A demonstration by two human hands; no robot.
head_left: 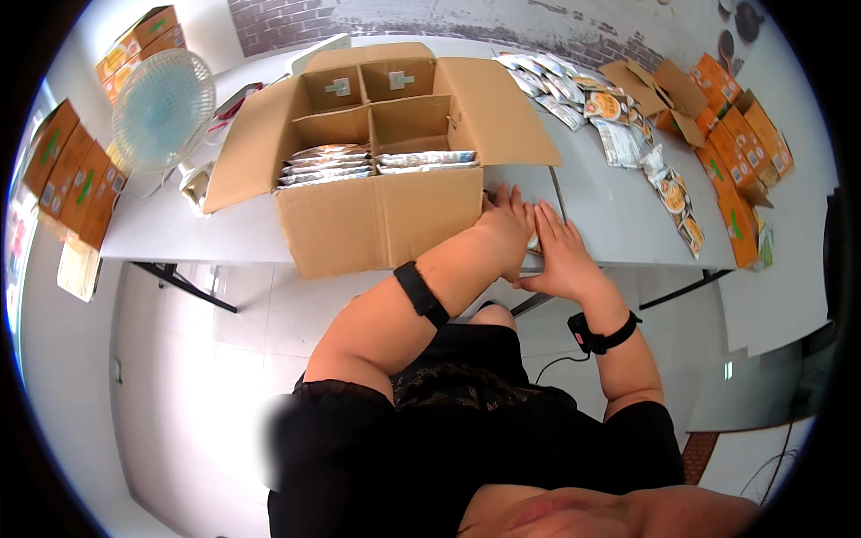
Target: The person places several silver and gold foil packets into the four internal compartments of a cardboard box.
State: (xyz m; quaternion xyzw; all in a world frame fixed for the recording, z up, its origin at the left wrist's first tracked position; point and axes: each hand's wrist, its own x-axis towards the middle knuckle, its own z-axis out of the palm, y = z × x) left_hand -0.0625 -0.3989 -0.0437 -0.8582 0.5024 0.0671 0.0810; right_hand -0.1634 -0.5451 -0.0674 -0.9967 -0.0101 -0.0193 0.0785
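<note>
Just right of the open cardboard box (pixel 381 224), my left hand (pixel 508 224) reaches over the table's front edge with its fingers stretched forward. Beside it my right hand (pixel 565 253) has straight fingers and the thumb held apart, its fingertips close to the left hand's. A small part of a foil packet (pixel 535 242) shows between the two hands, which cover most of it. Dividers split the box into compartments. Silvery packets (pixel 327 166) stand in the near left compartment, and more packets (pixel 427 161) in the near right one.
A white fan (pixel 164 112) stands left of the box. Loose packets (pixel 619 134) lie spread over the right side of the grey table (pixel 587 206). Orange cartons (pixel 740 148) stack at the right edge, others (pixel 76 179) at the left. The box's side flaps (pixel 502 112) stick outward.
</note>
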